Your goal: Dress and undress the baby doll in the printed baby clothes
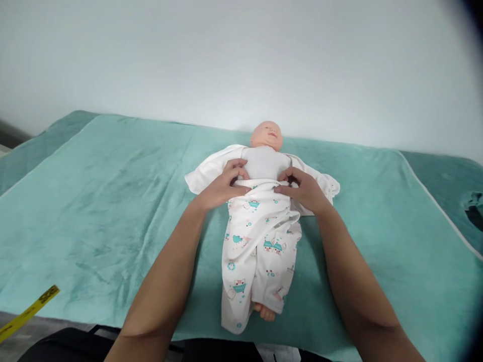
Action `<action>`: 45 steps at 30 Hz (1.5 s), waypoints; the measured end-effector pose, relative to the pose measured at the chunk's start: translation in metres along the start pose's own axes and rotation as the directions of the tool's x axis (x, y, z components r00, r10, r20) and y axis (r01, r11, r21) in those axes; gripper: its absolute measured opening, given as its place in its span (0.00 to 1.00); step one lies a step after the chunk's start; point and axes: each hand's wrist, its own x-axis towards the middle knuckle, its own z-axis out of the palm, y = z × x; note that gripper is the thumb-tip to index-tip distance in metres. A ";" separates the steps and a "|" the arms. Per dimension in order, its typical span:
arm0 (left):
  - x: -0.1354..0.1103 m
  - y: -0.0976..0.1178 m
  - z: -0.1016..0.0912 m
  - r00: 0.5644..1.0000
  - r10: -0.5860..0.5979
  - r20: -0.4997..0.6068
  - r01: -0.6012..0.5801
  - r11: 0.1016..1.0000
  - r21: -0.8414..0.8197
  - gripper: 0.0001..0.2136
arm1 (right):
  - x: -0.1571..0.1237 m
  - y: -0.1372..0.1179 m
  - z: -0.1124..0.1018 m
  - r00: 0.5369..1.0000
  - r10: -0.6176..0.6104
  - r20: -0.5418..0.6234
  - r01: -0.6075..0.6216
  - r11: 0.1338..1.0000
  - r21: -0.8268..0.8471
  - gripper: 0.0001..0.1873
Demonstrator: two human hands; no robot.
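A baby doll (266, 134) lies on its back, head toward the wall. White pants (241, 236) with teal and pink animal prints cover its legs up to the belly. My left hand (226, 184) is closed at one side of the waistband, thumb on the cloth and fingers curled against the doll's belly. On the opposite side my right hand (302, 188) grips the waistband between thumb and bent fingers. A white top (213, 168) spreads out around the doll's arms, with pale grey cloth (264, 162) over the chest. One foot (267, 312) pokes out of a pant leg; the other is hidden.
The doll rests on a teal plush cover (113, 201) with a pale seam near either end. Behind it rises a white wall (226, 60). A yellow strip (30, 314) with dark markings juts in at lower left. Something dark (474, 208) lies at the right edge.
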 end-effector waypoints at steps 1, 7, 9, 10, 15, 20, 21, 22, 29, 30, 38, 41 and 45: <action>0.000 0.000 0.002 0.999 0.008 -0.044 -0.008 1.000 -0.004 0.09 | 0.000 0.000 0.002 1.000 -0.020 -0.024 0.021 1.000 0.014 0.12; 0.016 0.002 0.010 0.951 -0.007 -0.310 0.006 1.000 -0.007 0.12 | 0.006 -0.002 0.015 0.979 -0.116 -0.168 0.130 0.989 0.072 0.13; 0.027 0.002 0.009 0.923 -0.040 -0.383 0.073 0.995 0.072 0.11 | 0.012 -0.008 0.015 0.979 -0.097 -0.177 0.092 0.995 -0.038 0.15; 0.032 0.002 0.008 0.909 -0.050 -0.413 0.104 0.989 0.110 0.11 | 0.017 -0.011 0.014 0.979 -0.102 -0.174 0.083 0.990 -0.116 0.15; 0.042 -0.008 0.009 0.887 -0.032 -0.460 0.111 0.983 0.147 0.10 | 0.048 -0.033 0.015 0.949 -0.310 -0.062 0.228 0.806 -0.547 0.15; 0.038 -0.017 0.013 0.897 -0.039 -0.441 0.091 0.991 0.097 0.04 | 0.085 -0.051 0.031 0.986 -0.138 0.092 0.155 0.574 -0.804 0.17; 0.038 -0.017 0.013 0.898 -0.047 -0.436 0.100 0.990 0.100 0.05 | 0.092 -0.052 0.034 0.994 -0.077 0.080 0.109 0.550 -0.828 0.18; 0.038 -0.018 0.013 0.899 -0.054 -0.435 0.113 0.988 0.109 0.06 | 0.100 -0.053 0.036 0.998 -0.018 0.066 0.065 0.533 -0.844 0.18; 0.036 -0.015 0.011 0.874 -0.075 -0.480 0.149 0.982 0.119 0.11 | 0.120 -0.028 0.050 0.978 0.083 -0.191 -0.197 0.664 -0.721 0.13; 0.035 -0.015 0.010 0.859 -0.051 -0.509 0.139 0.981 0.136 0.11 | 0.116 -0.022 0.050 0.969 0.051 -0.243 -0.204 0.720 -0.664 0.14; 0.034 -0.024 0.003 0.819 0.143 -0.555 0.121 0.903 0.411 0.12 | 0.029 0.018 0.028 0.890 0.003 -0.455 -0.087 0.983 -0.163 0.15; 0.033 -0.019 0.006 0.822 0.113 -0.557 0.129 0.917 0.377 0.11 | 0.004 0.023 0.019 0.916 0.049 -0.398 -0.097 0.990 -0.101 0.14; 0.028 -0.003 0.013 0.844 0.124 -0.522 0.039 0.956 0.291 0.09 | 0.000 0.028 0.004 0.951 0.159 -0.264 -0.158 0.987 0.026 0.14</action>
